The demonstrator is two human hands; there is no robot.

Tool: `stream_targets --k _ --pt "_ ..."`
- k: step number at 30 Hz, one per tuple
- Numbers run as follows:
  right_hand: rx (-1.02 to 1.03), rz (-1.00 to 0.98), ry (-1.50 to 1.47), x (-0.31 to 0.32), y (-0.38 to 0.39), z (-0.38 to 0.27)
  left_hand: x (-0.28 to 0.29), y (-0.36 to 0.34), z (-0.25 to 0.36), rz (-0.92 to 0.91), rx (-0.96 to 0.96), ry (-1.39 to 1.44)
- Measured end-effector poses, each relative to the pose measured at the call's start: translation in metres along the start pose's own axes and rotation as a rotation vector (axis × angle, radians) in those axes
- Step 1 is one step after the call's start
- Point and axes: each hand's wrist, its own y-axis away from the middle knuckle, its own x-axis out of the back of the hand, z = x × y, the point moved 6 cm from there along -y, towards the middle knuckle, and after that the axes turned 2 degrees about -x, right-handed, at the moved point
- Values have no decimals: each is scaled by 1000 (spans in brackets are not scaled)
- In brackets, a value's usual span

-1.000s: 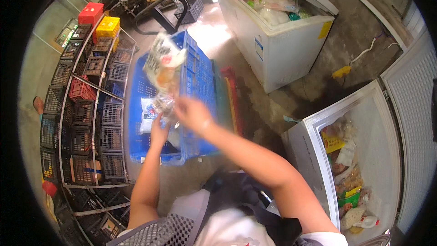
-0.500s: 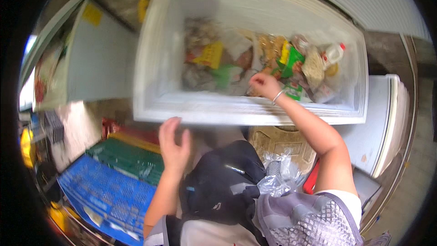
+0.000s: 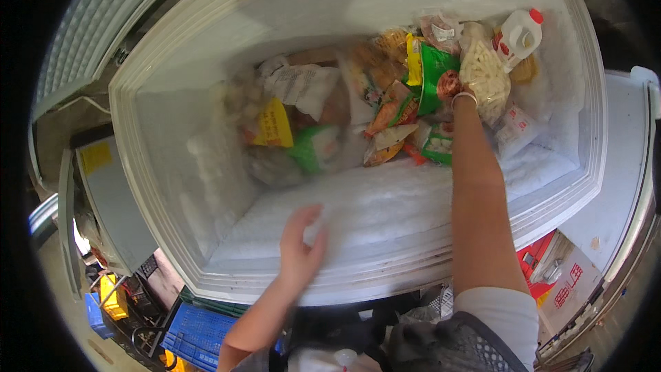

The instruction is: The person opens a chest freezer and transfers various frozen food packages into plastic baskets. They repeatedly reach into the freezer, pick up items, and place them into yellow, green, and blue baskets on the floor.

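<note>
My right hand [image 3: 468, 90] reaches deep into the chest freezer [image 3: 413, 251], a pale bracelet at its wrist. Its fingers are hidden between a clear bag of pale, finger-like frozen pieces [image 3: 485, 77] and a green bag [image 3: 434, 76] with a food picture. Over the front inner wall hovers my left hand [image 3: 301, 248], slightly blurred, thumb and fingers apart, holding nothing. Around the right hand lie orange-red food packets [image 3: 394, 111], a smaller green-and-white packet [image 3: 436, 145] and a white jug with a red cap [image 3: 518, 40].
Frost coats the freezer walls. At its left end lie a yellow packet [image 3: 274, 124], a green-and-white bag [image 3: 317, 147] and a white bag [image 3: 303, 86]. Outside stand a blue crate [image 3: 200, 334] and a yellow basket [image 3: 114, 296] at lower left, and a printed carton [image 3: 570, 286] at lower right.
I have leaned in closer over the freezer. My right hand has moved right and deeper, in among the bags. My left hand has come from outside the front rim to over the inside.
</note>
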Motion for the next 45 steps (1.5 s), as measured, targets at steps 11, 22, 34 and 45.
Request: stream_targets --k 11,22,34,45 --pt "575 -869 1673 18 251 10 -158 -129 91 -189 -745 -479" --pt "1065 -249 1790 -173 28 -62 22 22 -19 -98 -239 -367" --pt "472 -1095 1592 -42 320 168 242 226 32 851 165 97" --pt "73 -2045 1116 -25 846 336 341 699 31 1859 247 -923"
